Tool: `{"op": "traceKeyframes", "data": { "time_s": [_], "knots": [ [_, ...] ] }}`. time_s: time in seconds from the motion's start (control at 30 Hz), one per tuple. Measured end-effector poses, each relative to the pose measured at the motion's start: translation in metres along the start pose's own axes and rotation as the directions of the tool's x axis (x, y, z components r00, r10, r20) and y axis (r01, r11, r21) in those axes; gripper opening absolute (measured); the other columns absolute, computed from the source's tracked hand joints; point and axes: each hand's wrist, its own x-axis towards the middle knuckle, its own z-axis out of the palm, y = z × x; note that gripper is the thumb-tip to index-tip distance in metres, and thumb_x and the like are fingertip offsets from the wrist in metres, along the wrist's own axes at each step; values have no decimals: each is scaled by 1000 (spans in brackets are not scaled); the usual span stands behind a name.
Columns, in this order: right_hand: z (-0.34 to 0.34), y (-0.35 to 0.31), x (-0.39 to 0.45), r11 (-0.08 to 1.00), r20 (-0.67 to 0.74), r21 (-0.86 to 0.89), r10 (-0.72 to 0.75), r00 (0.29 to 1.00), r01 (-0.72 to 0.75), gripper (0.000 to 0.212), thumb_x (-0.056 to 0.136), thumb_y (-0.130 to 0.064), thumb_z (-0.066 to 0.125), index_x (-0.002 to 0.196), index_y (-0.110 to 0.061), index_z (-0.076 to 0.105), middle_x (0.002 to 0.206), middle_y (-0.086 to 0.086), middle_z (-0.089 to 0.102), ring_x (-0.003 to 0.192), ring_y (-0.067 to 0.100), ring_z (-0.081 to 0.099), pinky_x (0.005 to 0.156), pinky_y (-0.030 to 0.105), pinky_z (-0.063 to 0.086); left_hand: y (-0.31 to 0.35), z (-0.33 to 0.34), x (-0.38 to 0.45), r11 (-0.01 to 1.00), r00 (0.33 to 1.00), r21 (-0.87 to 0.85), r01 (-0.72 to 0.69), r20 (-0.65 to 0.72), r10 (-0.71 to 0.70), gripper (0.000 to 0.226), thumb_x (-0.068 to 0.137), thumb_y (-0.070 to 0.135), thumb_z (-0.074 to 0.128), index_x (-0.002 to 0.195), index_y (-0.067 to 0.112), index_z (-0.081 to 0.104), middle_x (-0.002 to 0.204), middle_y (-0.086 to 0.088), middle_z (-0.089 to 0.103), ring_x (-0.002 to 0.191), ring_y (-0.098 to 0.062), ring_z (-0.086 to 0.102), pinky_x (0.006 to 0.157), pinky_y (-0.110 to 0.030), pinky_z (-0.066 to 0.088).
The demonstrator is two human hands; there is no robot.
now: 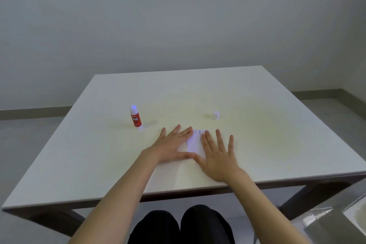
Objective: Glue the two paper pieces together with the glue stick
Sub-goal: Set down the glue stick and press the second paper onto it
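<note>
White tabletop (257,125) fills the scene, with a pale grey wall behind and grey floor on both sides. Its far half is bare, and its near edge runs just under the forearms. Both hands lie flat with fingers spread, left hand (172,144) and right hand (218,156) pressing the paper pieces (195,141) between them. An uncapped red glue stick (135,118) stands far-left; its cap (216,115) sits far-right.
</note>
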Motion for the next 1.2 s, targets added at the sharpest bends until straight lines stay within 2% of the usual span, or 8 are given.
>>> {"op": "traceKeyframes", "data": {
  "time_s": [0.13,0.27,0.43,0.67,0.8,0.87,1.07,1.2],
  "knots": [
    [14,-10,-36,997,-28,35,-75,997,76,102,67,-78,-21,150,-19,-14,160,-7,-21,136,16,-39,99,47,-38,-1,1,1,1000,1000,-9,-3,1,3,88,84,66,43,151,30,-1,159,20,-7,147,-12,-15,116,-54,-10],
    [3,-4,-28,999,17,42,-35,999,35,113,55,-79,-34,151,-23,-13,160,-10,-19,142,22,-32,104,53,-30,-1,1,1,1000,1000,-1,0,2,0,89,83,67,42,151,30,-1,159,20,-7,147,-13,-14,116,-53,-11],
    [-11,-1,-6,997,56,24,73,996,-74,84,86,-71,0,151,-19,-10,161,-6,-15,144,26,-27,106,56,-27,0,0,2,1000,1000,23,2,6,-3,88,84,68,40,151,29,-2,159,18,-8,147,-14,-14,116,-54,-11],
    [5,-14,-28,991,17,7,-131,991,131,104,62,-78,-27,151,-28,-9,160,-16,-14,143,21,-30,102,54,-32,-2,-1,1,1000,1000,-9,-4,6,4,90,82,69,42,151,30,0,159,19,-6,147,-12,-15,116,-53,-13],
    [-15,-2,6,999,102,8,-50,994,50,74,86,-68,-5,150,-33,-12,159,-19,-16,144,24,-27,106,58,-26,0,-3,0,1000,1000,-2,-4,13,4,88,83,68,42,151,31,0,159,18,-6,147,-14,-14,116,-54,-13],
    [-18,-3,16,1000,102,8,-8,995,7,72,89,-67,2,150,-30,-14,159,-17,-16,145,25,-26,108,58,-24,2,-3,-1,1000,1000,-6,3,13,-3,89,83,68,44,151,31,0,159,18,-6,147,-15,-14,116,-54,-13],
    [5,-23,-5,977,28,38,-212,977,211,91,71,-80,-12,149,-32,-14,153,-21,-25,144,17,-26,103,56,-31,-4,-5,-4,1000,999,-18,3,35,-2,93,80,67,48,151,31,-1,159,20,-5,147,-14,-16,116,-54,-14],
    [-6,-13,9,984,61,20,-179,982,178,76,81,-73,-8,147,-37,-16,156,-23,-19,147,18,-21,106,58,-26,-7,-4,-8,1000,999,0,13,30,-13,91,83,65,46,151,30,-3,160,17,-7,147,-16,-16,116,-53,-13]
  ]
}}
